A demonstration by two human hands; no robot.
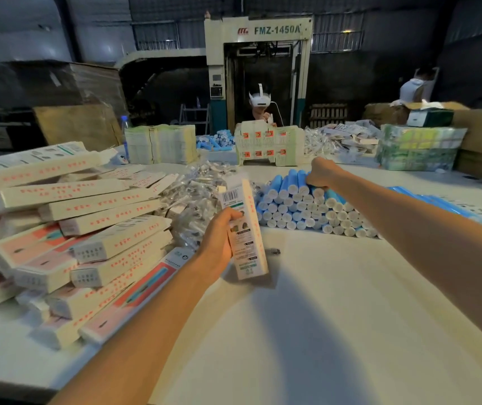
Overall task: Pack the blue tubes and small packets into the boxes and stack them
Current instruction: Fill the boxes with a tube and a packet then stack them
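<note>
One blue tube (301, 179), lying near-to-far, sits in the right hand (320, 173)'s curled fingers. Left hand (219, 238) grips the box (247, 238) (nearer, leftward).

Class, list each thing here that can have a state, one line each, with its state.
left hand, grips the box.
box, held upright, slightly tilted.
right hand, fingers curled on the top of the blue tubes.
blue tubes, lying stacked, caps toward the camera.
small packets, heaped loose.
boxes at left, lying loosely stacked.
</note>
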